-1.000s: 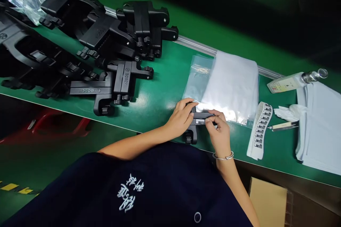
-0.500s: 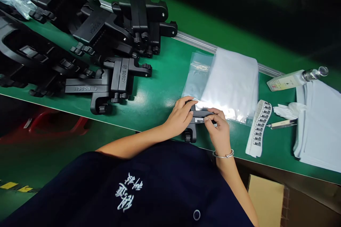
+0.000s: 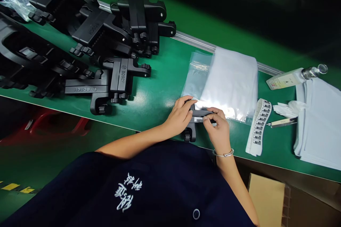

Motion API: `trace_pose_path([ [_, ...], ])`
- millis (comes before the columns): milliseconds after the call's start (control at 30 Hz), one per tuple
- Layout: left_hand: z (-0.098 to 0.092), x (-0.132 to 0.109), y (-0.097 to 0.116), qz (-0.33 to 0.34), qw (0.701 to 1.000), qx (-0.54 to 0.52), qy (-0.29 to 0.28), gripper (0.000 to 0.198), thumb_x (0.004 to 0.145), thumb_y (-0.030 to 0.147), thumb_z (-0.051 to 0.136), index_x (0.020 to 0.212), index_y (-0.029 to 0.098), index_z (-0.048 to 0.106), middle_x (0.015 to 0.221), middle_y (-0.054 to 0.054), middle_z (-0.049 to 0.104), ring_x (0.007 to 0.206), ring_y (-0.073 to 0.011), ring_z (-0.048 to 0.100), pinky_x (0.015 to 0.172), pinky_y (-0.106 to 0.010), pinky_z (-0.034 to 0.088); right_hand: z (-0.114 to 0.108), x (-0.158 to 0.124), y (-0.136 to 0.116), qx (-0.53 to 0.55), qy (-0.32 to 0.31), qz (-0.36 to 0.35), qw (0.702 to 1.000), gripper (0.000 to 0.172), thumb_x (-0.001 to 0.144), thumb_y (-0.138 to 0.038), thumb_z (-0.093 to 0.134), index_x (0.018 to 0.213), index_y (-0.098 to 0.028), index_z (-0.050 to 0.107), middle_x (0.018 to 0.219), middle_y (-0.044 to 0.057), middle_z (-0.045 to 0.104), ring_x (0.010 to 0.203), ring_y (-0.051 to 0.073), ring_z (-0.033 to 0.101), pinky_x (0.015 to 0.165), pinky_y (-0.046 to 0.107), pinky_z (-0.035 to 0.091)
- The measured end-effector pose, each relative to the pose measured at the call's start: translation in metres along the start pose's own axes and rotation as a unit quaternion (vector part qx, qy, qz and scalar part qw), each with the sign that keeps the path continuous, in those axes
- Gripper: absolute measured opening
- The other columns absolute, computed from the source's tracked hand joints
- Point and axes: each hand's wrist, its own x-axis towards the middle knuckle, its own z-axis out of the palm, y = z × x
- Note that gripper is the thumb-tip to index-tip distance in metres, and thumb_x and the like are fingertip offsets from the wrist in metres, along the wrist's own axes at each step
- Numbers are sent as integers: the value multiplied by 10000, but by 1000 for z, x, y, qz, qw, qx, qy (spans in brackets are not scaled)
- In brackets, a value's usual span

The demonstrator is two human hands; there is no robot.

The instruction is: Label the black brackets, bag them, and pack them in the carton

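In front of me, at the table's near edge, a black plastic bracket (image 3: 189, 133) lies with a knob toward my body. A small white label (image 3: 197, 119) shows on its near side. My left hand (image 3: 179, 116) is closed around the bracket's left part, fingers bent over the top. With thumb and fingers, my right hand (image 3: 218, 127) grips the right end, the thumb touching the label's right end. The hands hide much of the bracket. Just beyond them lies a stack of clear plastic bags (image 3: 230, 81).
Several black brackets marked BOSCH (image 3: 122, 76) fill the table's left side. To the right lie a label strip (image 3: 259, 126), a pen-like tool (image 3: 282, 122), crumpled white tissue (image 3: 289, 109), a bottle (image 3: 286, 79) and white sheets (image 3: 319, 127). A red chair (image 3: 55, 124) stands below left.
Both hands stay on the bracket in nearly the same pose. The right thumb has shifted very slightly left along the label; the view has moved a little.
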Motion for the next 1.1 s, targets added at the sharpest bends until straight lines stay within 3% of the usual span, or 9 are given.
trace_pose_path([
  [200,-11,-6,-1,54,998,14,19,370,919,215,404,1267,185,525,1393,-132,474,1355,-264,380,1124,-471,321,2,0,-1,-12,1,-7,1000,144,804,-263,579,675,-207,607,1053,95,621,1018,251,587,857,422,489],
  [367,-28,-11,-7,178,974,82,-119,284,905,316,503,1128,268,671,1216,-59,676,1224,-270,552,1075,-472,340,-6,-1,2,-25,-12,-33,999,166,839,-281,579,699,-206,630,1062,92,642,1040,251,607,910,446,504],
  [433,-34,-10,-11,201,962,129,-135,300,917,327,499,1164,275,662,1227,-53,676,1211,-265,563,1055,-470,344,-18,-2,9,-16,-30,-39,999,155,866,-323,576,902,-219,685,1190,95,629,1114,256,597,903,437,525],
  [500,-39,-5,-12,245,944,173,-134,306,937,346,487,1183,271,654,1224,-47,679,1187,-248,572,1047,-462,339,-32,-1,18,-18,-68,-52,996,357,879,-374,588,1216,-258,616,1366,90,549,1228,264,546,944,445,521],
  [567,-41,2,-11,304,918,216,-132,329,957,387,469,1202,253,644,1206,-49,686,1142,-236,583,1020,-446,352,-41,2,28,-53,-107,-83,989,515,876,-416,606,1365,-288,509,1426,74,512,1309,278,481,1022,482,477],
  [767,-35,19,10,384,852,318,-160,492,912,500,532,1275,175,597,1050,-96,698,949,-246,602,887,-424,415,-42,10,39,-139,-120,-156,970,475,903,-448,564,1341,-267,539,1306,76,620,1289,297,493,1046,532,446],
  [867,-38,11,7,359,865,313,-158,447,935,464,510,1280,192,592,1121,-101,682,1024,-247,595,967,-455,393,-44,11,37,-165,-129,-164,964,459,905,-442,562,1322,-250,550,1283,88,631,1257,304,514,1019,529,462],
  [1000,-58,-10,-14,285,912,261,-139,351,977,411,426,1220,254,626,1263,-83,637,1172,-255,560,1106,-577,247,-45,14,28,-204,-134,-176,954,463,897,-419,577,1320,-235,537,1261,106,632,1200,313,546,987,536,470],
  [1100,-73,-10,-24,179,960,205,-67,381,988,374,366,1246,220,600,1304,-105,605,1177,-244,565,1095,-541,314,-36,17,16,-237,-149,-201,939,505,891,-390,593,1353,-212,491,1286,134,603,1180,325,549,959,541,479],
])
